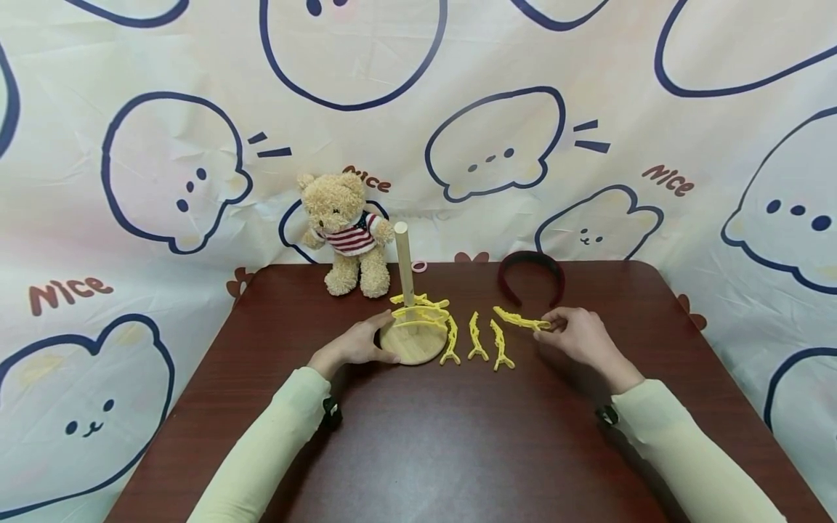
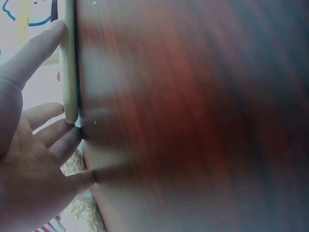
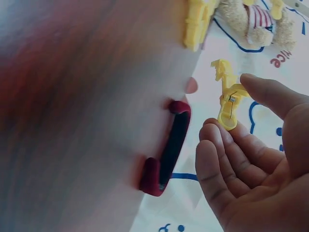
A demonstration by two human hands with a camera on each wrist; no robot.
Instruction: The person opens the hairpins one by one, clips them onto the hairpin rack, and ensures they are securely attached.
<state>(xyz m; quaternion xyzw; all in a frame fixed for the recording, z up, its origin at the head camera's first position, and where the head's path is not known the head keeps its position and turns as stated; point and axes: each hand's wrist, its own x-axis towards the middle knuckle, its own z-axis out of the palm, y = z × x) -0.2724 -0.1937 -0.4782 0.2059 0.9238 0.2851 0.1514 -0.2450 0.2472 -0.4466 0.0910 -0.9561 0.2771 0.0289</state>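
My left hand (image 1: 358, 343) holds the rim of a round wooden base (image 1: 412, 347), thumb at the front and fingers along its left side. In the left wrist view its thumb and fingertips meet the edge of that base (image 2: 70, 92). A wooden post (image 1: 405, 265) rises upright from the base. Several yellow clips lie on or around the base, one yellow clip (image 1: 421, 315) in front of the post. My right hand (image 1: 582, 335) pinches one end of a yellow plastic spring clip (image 1: 519, 319) between thumb and fingers. Its metal spring shows on the clip (image 3: 231, 100) in the right wrist view.
To the right of the base lie three more yellow clips, one yellow clip (image 1: 500, 346) nearest my right hand. A dark red headband (image 1: 531, 256) lies at the back. Behind the post sits a teddy bear (image 1: 346, 236) in a striped shirt, with a small pink ring (image 1: 419, 266) nearby.
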